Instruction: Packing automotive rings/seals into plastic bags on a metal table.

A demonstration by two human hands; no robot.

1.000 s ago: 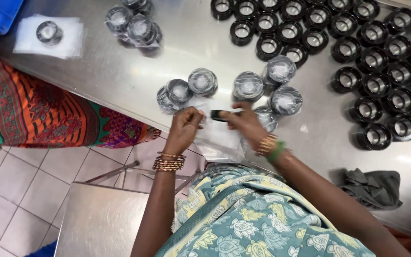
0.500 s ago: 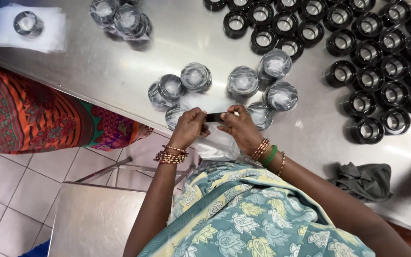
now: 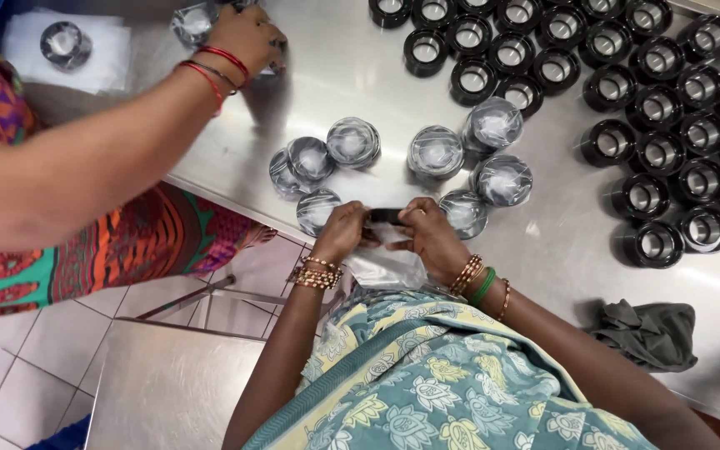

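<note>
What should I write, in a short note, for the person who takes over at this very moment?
Left hand and right hand: both hold one black ring at the mouth of a clear bag, at the table edge.
Done: wrapped rings lie in front of the hands.
Left: many bare rings at the right.
A co-worker's hand handles wrapped rings at the far left.

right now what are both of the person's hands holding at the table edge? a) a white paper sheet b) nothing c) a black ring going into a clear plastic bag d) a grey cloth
c: the left hand and right hand pinch a black ring at the mouth of a clear plastic bag; the grey cloth lies apart on the table, untouched.
</note>
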